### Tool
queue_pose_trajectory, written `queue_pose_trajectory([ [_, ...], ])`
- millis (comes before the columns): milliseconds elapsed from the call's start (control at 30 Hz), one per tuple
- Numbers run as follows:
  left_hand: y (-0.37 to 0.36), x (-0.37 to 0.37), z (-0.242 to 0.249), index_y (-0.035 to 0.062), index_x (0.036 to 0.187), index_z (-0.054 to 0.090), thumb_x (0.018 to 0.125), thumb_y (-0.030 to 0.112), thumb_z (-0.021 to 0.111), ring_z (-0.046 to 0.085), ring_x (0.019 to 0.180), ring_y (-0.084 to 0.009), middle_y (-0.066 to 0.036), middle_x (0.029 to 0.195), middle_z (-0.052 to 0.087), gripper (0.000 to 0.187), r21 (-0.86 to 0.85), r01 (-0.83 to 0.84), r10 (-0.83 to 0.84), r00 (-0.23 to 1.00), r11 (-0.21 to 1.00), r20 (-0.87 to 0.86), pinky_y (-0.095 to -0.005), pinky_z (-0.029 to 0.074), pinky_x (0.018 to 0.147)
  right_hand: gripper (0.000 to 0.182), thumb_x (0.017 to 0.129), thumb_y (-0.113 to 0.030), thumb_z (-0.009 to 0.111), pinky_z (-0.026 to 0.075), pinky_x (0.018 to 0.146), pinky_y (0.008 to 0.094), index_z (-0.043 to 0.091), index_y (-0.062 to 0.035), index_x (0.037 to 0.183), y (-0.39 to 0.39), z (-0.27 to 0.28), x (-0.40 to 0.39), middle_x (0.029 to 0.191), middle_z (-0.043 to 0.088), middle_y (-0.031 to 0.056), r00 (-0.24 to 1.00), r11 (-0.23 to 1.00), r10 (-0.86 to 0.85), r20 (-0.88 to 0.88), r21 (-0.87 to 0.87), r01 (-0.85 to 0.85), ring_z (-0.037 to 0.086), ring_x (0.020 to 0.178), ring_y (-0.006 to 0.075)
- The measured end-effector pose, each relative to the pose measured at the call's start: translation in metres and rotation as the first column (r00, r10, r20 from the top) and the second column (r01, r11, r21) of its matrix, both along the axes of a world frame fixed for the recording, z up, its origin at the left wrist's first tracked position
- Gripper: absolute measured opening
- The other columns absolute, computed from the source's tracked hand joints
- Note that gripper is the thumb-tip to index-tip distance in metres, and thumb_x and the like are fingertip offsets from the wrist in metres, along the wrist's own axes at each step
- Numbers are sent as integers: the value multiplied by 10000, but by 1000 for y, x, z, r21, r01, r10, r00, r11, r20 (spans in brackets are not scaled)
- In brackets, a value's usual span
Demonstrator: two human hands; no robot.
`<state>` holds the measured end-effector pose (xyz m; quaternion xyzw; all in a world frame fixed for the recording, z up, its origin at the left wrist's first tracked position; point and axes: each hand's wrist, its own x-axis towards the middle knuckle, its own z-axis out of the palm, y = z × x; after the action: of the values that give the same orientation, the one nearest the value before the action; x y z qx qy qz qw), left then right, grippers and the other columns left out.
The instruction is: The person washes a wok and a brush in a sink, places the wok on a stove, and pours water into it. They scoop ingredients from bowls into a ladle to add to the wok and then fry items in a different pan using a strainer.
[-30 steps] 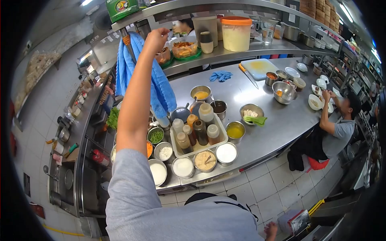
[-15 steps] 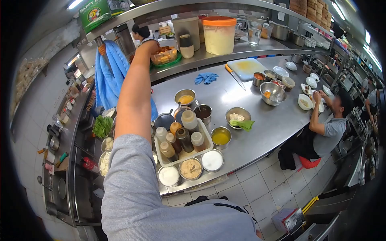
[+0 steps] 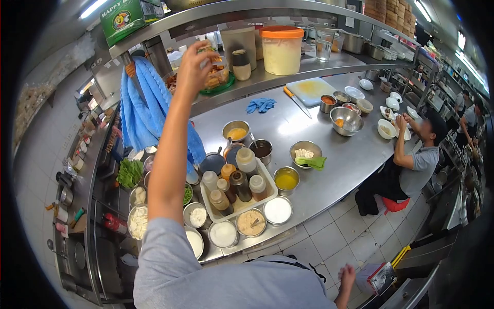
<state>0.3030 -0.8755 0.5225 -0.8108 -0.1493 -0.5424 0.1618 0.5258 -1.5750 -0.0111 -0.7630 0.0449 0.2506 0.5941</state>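
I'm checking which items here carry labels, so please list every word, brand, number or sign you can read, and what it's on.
"HAPPY B", the rest not legible: on the green box at the upper left.
Too small to read: the white paper sheet at the back.
Too blurred to read: any print on the red-edged box at the lower right.
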Motion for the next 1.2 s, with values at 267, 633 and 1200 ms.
queue_pose_trajectory([
  [267,-178,-25,-128,85,980,727,756,-102,662,647,882,-203,-113,983,659,299,-327,587,-469,801,741,373,-267,511,747,365,883,-37,586,467,706,235,517,-10,1240,256,292,-39,957,583,53,852,722,315,417,477,-501,563,862,116],
  [633,-161,-46,-124,52,1016,688,798,-63,590,607,775,-168,-103,973,644,266,-457,450,-327,888,767,324,-272,491,698,547,848,-10,629,439,757,210,423,-23,1355,383,360,-133,1056,556,52,501,275,571,650,424,-863,526,815,68],
  [1200,95,-59,53,86,1193,622,752,97,632,689,880,-291,-205,1079,659,442,-266,-778,272,483,569,-832,-376,562,722,302,895,-49,570,468,636,240,533,-12,1193,284,228,-72,866,607,65,797,633,592,122,541,-554,558,696,112],
])
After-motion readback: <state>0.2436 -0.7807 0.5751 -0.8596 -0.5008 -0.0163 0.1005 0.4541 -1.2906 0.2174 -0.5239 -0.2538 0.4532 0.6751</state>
